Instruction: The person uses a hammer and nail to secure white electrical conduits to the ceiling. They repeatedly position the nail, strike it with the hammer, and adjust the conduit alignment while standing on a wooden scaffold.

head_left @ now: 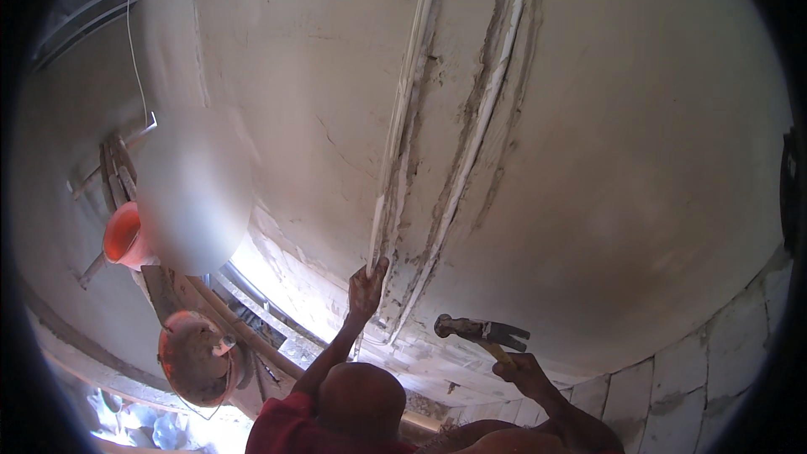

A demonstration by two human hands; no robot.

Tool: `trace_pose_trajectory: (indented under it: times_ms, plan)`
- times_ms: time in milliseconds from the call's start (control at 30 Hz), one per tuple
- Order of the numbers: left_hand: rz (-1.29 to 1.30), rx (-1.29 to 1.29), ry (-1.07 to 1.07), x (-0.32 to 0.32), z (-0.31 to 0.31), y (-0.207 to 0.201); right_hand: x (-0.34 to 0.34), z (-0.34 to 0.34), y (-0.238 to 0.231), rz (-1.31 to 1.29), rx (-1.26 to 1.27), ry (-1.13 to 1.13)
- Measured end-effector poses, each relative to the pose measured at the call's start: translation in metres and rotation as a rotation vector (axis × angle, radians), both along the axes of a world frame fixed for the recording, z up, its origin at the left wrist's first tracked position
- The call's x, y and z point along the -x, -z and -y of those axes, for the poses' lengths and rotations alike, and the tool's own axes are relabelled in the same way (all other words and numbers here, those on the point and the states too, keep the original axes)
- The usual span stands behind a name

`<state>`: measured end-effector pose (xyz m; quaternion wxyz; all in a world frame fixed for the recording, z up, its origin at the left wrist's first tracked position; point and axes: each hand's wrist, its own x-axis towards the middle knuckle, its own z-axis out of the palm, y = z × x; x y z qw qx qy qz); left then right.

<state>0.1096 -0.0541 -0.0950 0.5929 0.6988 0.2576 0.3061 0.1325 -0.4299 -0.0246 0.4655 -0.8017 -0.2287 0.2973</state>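
Observation:
My left hand (366,292), on a raised forearm, has its fingers closed around the lower part of a thin white pipe (387,176). That pipe runs up the plastered wall (294,84) along a rough-cut groove. A second white pipe (471,151) sits in another chased groove just to the right, with broken, dark edges along it. My right hand (523,376) grips the light-coloured handle of a claw hammer (483,331). The hammer's dusty metal head is held apart from the pipes, its claw toward the right. Part of the hammer's handle is hidden in my fist.
An orange bucket (124,235) is at the left beside several poles (118,172). Below it is a mortar-stained bucket (197,361) next to long planks and poles (231,319). Bare pale blockwork (677,370) shows at lower right. A thin cable (133,42) hangs at upper left.

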Motion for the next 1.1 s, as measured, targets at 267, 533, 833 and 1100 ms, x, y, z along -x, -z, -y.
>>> trace_pose_trajectory:
  times_ms: [267, 533, 833, 1100]
  plan:
    - [-0.026, -0.132, -0.063, -0.012, -0.007, 0.028, -0.016, 0.033, 0.049, -0.004, -0.095, -0.014]
    - [0.089, -0.023, 0.033, -0.017, -0.04, 0.012, 0.0, 0.04, 0.032, 0.038, -0.096, 0.02]
    - [-0.051, -0.502, 0.002, -0.005, -0.107, 0.026, -0.009, 0.029, 0.028, -0.048, 0.14, 0.131]
    - [-0.136, -0.575, 0.09, -0.002, -0.079, 0.008, -0.026, 0.008, 0.03, -0.149, -0.103, 0.005]
